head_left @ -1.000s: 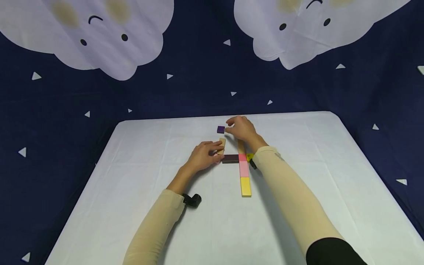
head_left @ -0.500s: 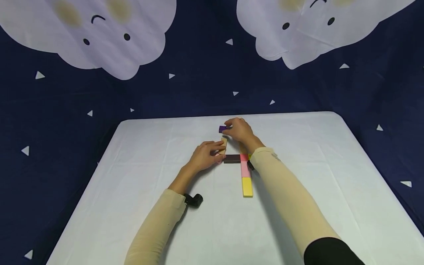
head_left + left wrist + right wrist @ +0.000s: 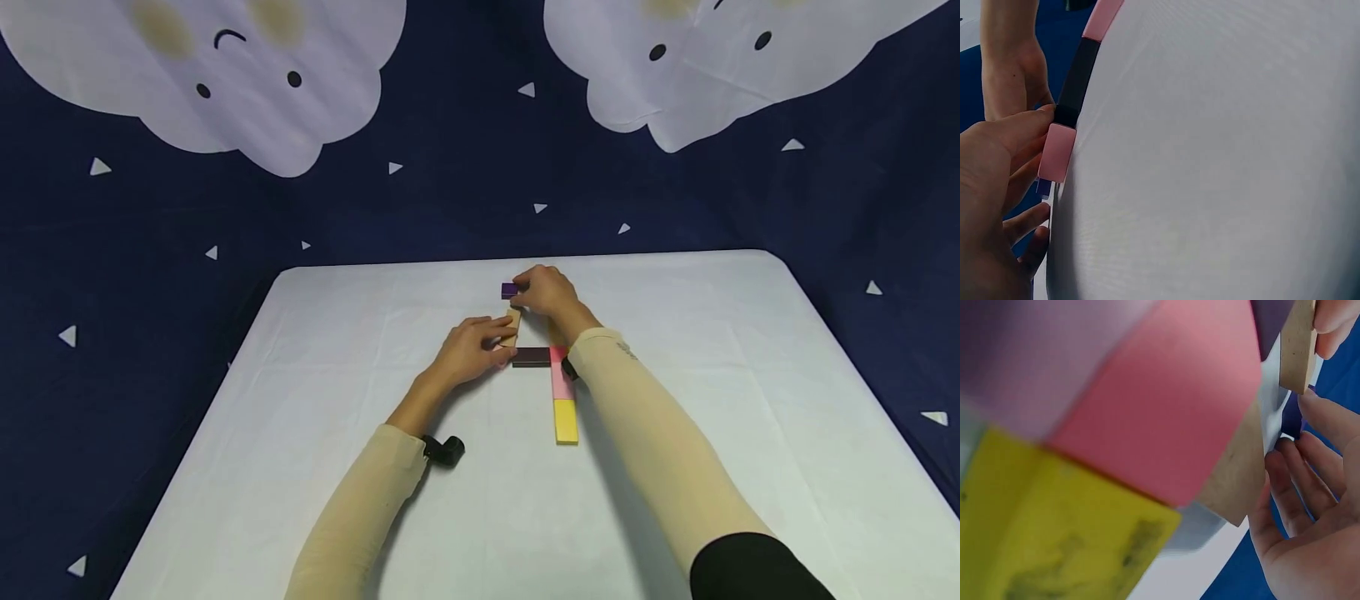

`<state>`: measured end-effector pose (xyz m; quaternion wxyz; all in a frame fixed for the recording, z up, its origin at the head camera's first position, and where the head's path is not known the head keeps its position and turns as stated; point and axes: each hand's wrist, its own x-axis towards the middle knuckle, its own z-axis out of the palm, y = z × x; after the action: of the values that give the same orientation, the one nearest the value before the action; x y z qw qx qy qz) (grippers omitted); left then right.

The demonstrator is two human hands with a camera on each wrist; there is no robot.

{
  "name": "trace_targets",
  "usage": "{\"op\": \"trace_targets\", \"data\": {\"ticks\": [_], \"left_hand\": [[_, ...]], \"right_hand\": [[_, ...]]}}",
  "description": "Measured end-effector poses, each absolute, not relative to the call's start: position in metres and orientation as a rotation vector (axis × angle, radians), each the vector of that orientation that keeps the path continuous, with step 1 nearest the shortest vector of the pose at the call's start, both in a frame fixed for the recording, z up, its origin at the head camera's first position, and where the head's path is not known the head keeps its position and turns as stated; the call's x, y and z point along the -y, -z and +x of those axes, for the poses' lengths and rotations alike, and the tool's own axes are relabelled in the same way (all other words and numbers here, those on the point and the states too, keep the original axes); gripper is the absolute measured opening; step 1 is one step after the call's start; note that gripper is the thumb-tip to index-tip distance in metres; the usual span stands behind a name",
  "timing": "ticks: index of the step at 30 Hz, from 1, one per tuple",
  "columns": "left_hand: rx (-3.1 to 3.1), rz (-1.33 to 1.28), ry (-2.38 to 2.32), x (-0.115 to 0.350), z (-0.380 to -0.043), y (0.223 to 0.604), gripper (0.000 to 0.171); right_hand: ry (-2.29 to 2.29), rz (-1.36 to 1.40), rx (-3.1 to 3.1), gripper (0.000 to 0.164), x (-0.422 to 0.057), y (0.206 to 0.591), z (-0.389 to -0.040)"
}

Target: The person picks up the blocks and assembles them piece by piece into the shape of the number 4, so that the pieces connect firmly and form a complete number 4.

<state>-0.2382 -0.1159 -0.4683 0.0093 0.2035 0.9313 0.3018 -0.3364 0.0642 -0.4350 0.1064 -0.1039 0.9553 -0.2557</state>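
At the far part of the white table, my right hand [image 3: 547, 292] pinches a small purple block [image 3: 509, 291] between thumb and fingers. It is just beyond the end of a plain wooden block [image 3: 514, 314]. My left hand [image 3: 467, 348] has its fingers at that wooden block, with its thumb at the end of a dark brown block [image 3: 531, 357]. Beside that thumb is a pink block [image 3: 1057, 153], partly hidden in the head view. Across the dark block's other end runs a column with a pink block [image 3: 562, 379] and a yellow block [image 3: 566, 422].
Under my right wrist lie a second wooden block [image 3: 1235, 469] and a yellow block with dark smudges [image 3: 1072, 531], mostly covered in the head view. The white table [image 3: 480, 517] ends just behind my hands. A navy cloth [image 3: 465, 217] with clouds hangs beyond.
My right hand has moved slightly left and closed its fingers on the purple block. The left hand keeps its place at the wooden block. The whole head view has shifted a little.
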Motion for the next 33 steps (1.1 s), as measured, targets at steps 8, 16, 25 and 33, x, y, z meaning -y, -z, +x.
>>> {"op": "trace_targets", "data": {"ticks": [8, 16, 25, 33], "left_hand": [[-2.915, 0.664, -0.958, 0.115, -0.238, 0.470, 0.043], [-2.920, 0.640, -0.965, 0.117, -0.236, 0.469, 0.042], [-2.914, 0.619, -0.955, 0.115, -0.237, 0.467, 0.043], [-2.915, 0.599, -0.947, 0.114, -0.239, 0.466, 0.043]], "right_hand": [[0.732, -0.314, -2.836, 0.042, -0.065, 0.435, -0.336], [0.707, -0.362, -2.834, 0.039, -0.065, 0.434, -0.336], [0.675, -0.426, -2.819, 0.037, -0.072, 0.427, -0.334], [0.599, -0.471, -2.758, 0.036, -0.077, 0.419, -0.334]]}}
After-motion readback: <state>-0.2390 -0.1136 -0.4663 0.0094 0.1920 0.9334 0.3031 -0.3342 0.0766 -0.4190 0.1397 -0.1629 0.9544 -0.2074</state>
